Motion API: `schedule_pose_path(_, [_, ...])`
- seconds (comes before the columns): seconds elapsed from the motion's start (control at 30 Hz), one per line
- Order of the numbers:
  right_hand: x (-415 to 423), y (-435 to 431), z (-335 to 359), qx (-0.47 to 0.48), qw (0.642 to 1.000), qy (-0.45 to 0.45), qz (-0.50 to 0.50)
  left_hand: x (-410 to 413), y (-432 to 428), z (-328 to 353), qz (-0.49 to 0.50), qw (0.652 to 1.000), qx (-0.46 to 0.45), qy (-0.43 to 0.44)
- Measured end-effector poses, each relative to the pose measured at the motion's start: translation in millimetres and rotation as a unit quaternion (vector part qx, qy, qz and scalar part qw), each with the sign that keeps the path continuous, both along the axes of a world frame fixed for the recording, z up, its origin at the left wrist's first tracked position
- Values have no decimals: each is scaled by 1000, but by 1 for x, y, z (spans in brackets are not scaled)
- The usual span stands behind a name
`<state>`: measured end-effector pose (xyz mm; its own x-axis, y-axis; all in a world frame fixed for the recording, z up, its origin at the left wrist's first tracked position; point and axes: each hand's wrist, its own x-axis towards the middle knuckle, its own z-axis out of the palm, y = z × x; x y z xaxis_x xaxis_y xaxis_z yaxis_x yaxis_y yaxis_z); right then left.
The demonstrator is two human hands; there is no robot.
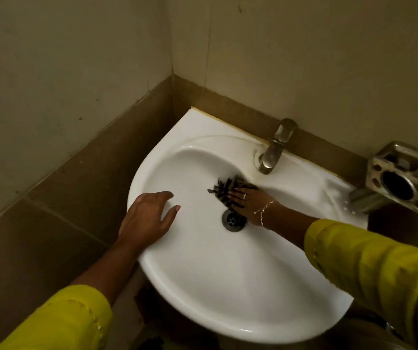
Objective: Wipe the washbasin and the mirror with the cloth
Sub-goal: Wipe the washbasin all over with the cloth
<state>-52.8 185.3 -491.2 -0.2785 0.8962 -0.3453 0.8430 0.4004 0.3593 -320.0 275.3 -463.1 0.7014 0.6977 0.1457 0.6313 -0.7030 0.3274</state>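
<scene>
A white washbasin (202, 279) is fixed in the corner of a tiled wall. My right hand (249, 202) presses a dark striped cloth (224, 189) flat against the inside of the bowl, just above the round metal drain (233, 220) and below the tap. My left hand (147, 215) rests palm down on the basin's left rim, fingers spread and holding nothing. Both arms wear yellow-green sleeves. No mirror is in view.
A metal tap (276, 147) stands at the back of the basin. A metal soap and brush holder (399, 180) juts from the wall at the right. Brown tiles run along the lower wall, with pale wall above.
</scene>
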Motion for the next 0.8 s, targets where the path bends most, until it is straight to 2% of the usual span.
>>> schedule_pose_path(0.1, [12,-20,-7,-21,999,27,-7,0,1,-1,-3,1000,8,-4])
schedule_pose_path(0.27, [13,-58,-11,-98,983,71,-140,0,1,-2,-7,1000,10,-2])
schedule_pose_path(0.3, [11,-64,-11,-160,971,41,-175,-1,1,-2,-7,1000,10,0])
schedule_pose_path(0.33, [10,-68,-14,-202,952,52,-222,-1,1,-1,-9,1000,8,2])
schedule_pose_path(0.5, [-17,-76,-23,-239,888,167,-355,0,-1,1,-12,1000,-6,13])
schedule_pose_path(0.57, [-31,-78,-20,-230,845,276,-396,0,-1,1,-14,1000,-9,13])
schedule_pose_path(0.63, [-46,-78,-11,-218,764,409,-448,0,0,1,-18,1000,-12,14])
schedule_pose_path(0.67, [-54,-78,-8,-210,697,484,-486,0,0,1,-20,1000,-14,13])
schedule_pose_path(0.7, [-63,-77,-4,-204,603,557,-534,0,0,0,-21,1000,-14,12])
schedule_pose_path(0.8, [-82,-68,4,-183,273,730,-599,-1,-1,1,-18,1000,-17,-1])
